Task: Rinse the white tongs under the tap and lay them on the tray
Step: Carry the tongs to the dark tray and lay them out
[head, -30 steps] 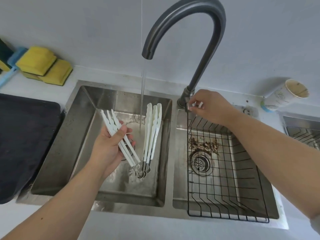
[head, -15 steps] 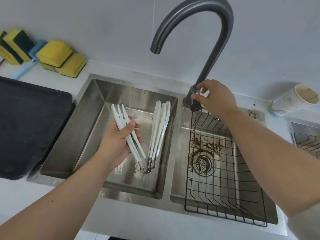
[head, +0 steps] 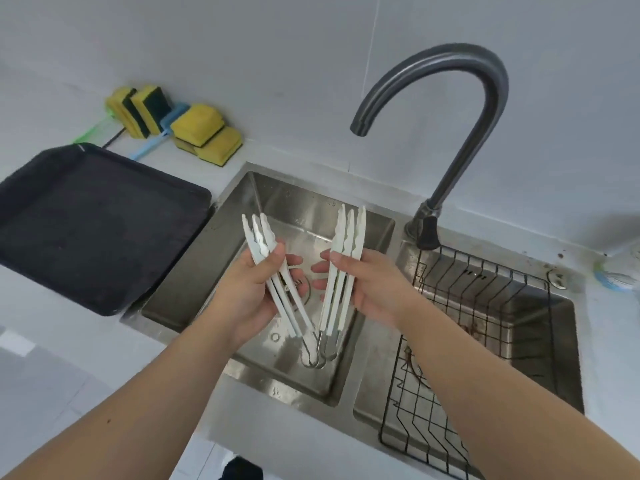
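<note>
Three white tongs (head: 346,237), nested together and joined at metal hinges low down, spread in a V above the left sink basin (head: 214,258). My left hand (head: 249,292) grips the left arms of the white tongs. My right hand (head: 367,285) grips the right arms. The dark curved tap (head: 460,98) arches above and to the right, with no water running from its spout. The dark tray (head: 86,223) lies on the counter left of the sink, with nothing on it.
Yellow sponges (head: 204,133) and a blue-handled brush (head: 152,143) sit against the wall behind the tray. The right basin holds a black wire rack (head: 485,341) with brown debris near its drain. A paper cup (head: 616,275) lies at the far right edge.
The water has stopped. My right hand left the tap handle and took hold of the right arms of the tongs. My view shifted left, showing more of the tray.
</note>
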